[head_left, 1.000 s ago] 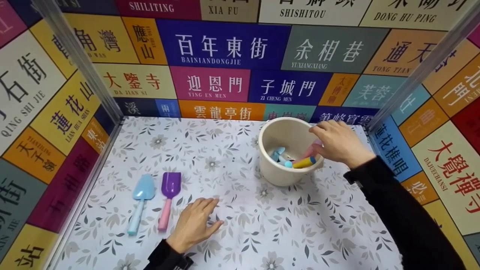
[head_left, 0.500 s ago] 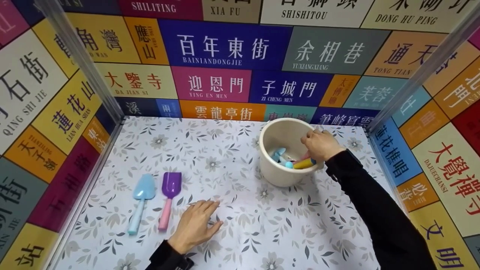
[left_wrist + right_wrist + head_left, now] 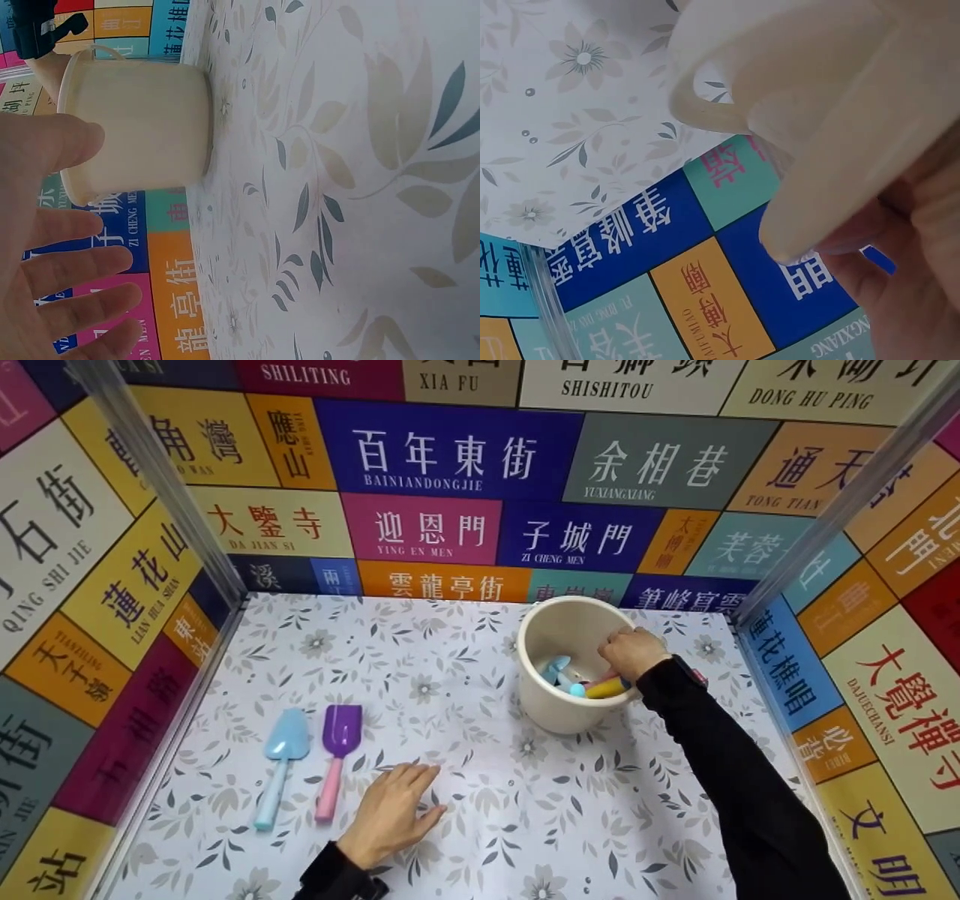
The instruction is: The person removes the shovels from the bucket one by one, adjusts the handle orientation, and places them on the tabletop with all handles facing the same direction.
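Note:
A cream bucket [image 3: 566, 709] stands at the right rear of the table with several toy tools inside. Among these are a light blue piece [image 3: 556, 667], a yellow handle [image 3: 604, 688] and a pink handle [image 3: 602, 679]. My right hand [image 3: 634, 651] reaches over the bucket's right rim, its curled fingers gripping the pink handle; the handle's upper end is hidden by them. In the right wrist view the fingers bend just beyond the rim. My left hand [image 3: 394, 814] holds nothing, fingers extended, low over the table right of a purple toy shovel [image 3: 343, 731] with a pink handle.
A light blue toy trowel [image 3: 287, 735] lies left of the purple shovel, on the white floral tabletop [image 3: 465, 660]. Colourful sign-printed walls [image 3: 420, 529] enclose the back and both sides, with clear corner strips [image 3: 825, 487].
My right hand has moved left and down at the bucket's rim, its fingers curling around the pink handle. The left hand has barely moved; the shovel and trowel lie as before.

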A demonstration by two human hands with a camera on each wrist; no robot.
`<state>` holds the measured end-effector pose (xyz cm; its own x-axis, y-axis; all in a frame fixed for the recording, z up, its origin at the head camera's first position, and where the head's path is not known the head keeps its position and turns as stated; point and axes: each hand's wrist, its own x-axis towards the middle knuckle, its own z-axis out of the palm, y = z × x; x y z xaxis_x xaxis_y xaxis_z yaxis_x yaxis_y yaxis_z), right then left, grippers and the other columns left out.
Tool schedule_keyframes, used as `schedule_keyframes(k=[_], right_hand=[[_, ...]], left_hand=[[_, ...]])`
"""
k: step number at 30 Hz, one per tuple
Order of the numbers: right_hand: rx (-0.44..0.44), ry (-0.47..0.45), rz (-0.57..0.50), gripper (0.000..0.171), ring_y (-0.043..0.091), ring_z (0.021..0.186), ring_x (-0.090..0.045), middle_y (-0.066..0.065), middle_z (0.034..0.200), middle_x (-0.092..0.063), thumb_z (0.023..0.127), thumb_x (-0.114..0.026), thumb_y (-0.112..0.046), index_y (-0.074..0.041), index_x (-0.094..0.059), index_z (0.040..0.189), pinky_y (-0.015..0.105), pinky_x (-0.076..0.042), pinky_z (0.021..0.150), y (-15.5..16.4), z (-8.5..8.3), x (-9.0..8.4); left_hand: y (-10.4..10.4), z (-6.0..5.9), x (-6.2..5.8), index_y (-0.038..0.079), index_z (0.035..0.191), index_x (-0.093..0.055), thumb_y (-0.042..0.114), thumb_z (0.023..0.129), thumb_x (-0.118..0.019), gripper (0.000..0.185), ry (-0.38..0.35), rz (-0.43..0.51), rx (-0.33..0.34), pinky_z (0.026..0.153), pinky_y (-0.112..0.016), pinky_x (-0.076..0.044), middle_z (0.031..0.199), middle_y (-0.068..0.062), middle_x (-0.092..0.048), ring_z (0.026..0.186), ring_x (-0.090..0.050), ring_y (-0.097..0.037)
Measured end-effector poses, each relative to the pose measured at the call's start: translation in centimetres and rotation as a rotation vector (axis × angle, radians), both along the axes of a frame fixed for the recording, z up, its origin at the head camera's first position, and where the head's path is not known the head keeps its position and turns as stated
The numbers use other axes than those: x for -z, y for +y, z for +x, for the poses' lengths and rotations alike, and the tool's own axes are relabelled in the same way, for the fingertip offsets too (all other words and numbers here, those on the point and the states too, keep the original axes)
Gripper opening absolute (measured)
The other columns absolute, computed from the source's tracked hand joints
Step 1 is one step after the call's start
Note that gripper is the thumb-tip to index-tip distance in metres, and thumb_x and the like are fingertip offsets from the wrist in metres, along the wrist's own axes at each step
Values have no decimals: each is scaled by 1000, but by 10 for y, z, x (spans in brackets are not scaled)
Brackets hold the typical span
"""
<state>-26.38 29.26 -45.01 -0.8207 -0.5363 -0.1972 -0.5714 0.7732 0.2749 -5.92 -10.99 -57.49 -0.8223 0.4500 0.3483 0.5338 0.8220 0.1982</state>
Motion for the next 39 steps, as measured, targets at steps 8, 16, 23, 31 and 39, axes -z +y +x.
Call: schedule_keyframes(k=[8,16,23,31,39], right_hand=[[-35,-41,-96,30,43,77,-69,23,84,-68,89,-79,-23,4,-67,83,55,-63,73,1,1,0],[-57,-59,-91,28,41,80,-69,21,84,-69,92,-75,-23,3,-67,83,55,-62,77,5,-2,1],[-33,-110,-89,15,42,81,-68,20,86,-66,91,-74,-6,1,-64,82,56,-61,79,7,-2,-1],[52,-156,-79,15,40,82,-67,21,93,-64,94,-76,-7,4,-66,94,55,-62,82,0,-1,-5],[70,-163,-75,23,42,91,-66,24,98,-64,80,-76,10,7,-67,101,56,-59,92,2,1,-17]], left_hand=[[0,1,1,6,130,-72,36,88,-83,53,-43,3,8,95,-45,-61,120,-9,-77,109,-70,-26],[0,2,1,7,130,-72,37,88,-83,53,-40,8,15,94,-45,-61,119,-8,-77,108,-70,-25],[0,2,2,7,127,-73,37,88,-83,51,-23,12,20,93,-43,-61,116,-7,-78,105,-71,-24],[-2,1,3,8,125,-74,36,85,-86,51,13,10,24,91,-40,-61,113,-5,-78,103,-70,-23],[-2,1,4,8,125,-74,37,84,-86,51,14,-1,26,90,-41,-61,111,-5,-78,102,-71,-23]])
